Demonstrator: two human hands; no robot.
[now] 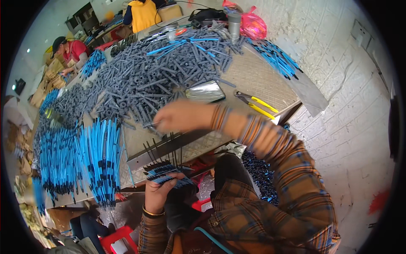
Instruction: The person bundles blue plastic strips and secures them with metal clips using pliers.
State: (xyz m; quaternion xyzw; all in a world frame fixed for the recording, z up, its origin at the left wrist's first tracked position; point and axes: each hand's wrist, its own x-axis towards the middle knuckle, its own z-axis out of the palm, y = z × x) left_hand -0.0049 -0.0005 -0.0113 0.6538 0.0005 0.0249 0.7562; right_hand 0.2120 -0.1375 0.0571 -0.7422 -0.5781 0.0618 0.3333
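Observation:
My left hand [160, 188] is closed round a bundle of thin blue-and-black rods [163, 170], held below the table's near edge. Several slim black ends stick up out of that bundle. Over the table, my right hand [179, 116] reaches across to the near side of a large heap of grey plastic tubes [139, 67]. Its fingers are pinched together and slightly smeared; whatever sits in them is too small to name. Just beyond that wrist lies a shiny silver-wrapped block [206, 92]. Pliers with yellow handles [258, 106] rest to its right.
Bunches of blue rods [61, 161] line the table's left front, with more blue rods [275, 57] at the far right corner. A grey cylinder [234, 27] and a pink plastic bag [253, 24] stand at the back. One co-worker in red [76, 53] sits at the far left.

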